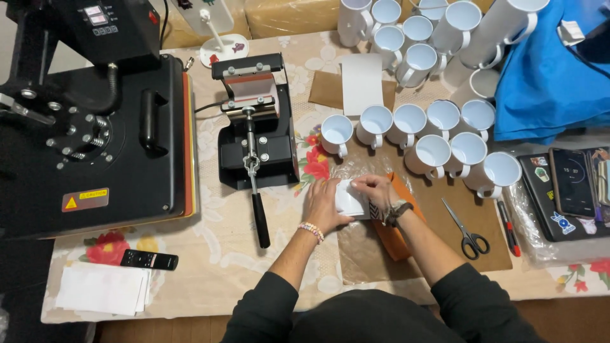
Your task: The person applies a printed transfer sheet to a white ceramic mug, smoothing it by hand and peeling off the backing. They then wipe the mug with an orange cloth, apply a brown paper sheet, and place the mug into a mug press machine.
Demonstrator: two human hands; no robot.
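Observation:
A white mug (pixel 348 200) wrapped in white paper lies on its side near the table's front. My left hand (pixel 323 206) presses against its left side, fingers flat on the paper. From above and the right, my right hand (pixel 376 190) pinches the paper's top edge with its fingertips. A patterned strip shows at the mug's right end. Under the mug lie a clear plastic sheet and an orange pad (pixel 395 238) on brown paper.
A black mug press (pixel 257 130) with a long handle stands just left of my hands. A large black heat press (pixel 95 133) fills the left. Several white mugs (pixel 419 136) stand behind. Scissors (pixel 466 230), a red pen (pixel 509 230), a phone (pixel 571 183), a remote (pixel 149 259) and white sheets (pixel 103 289) lie around.

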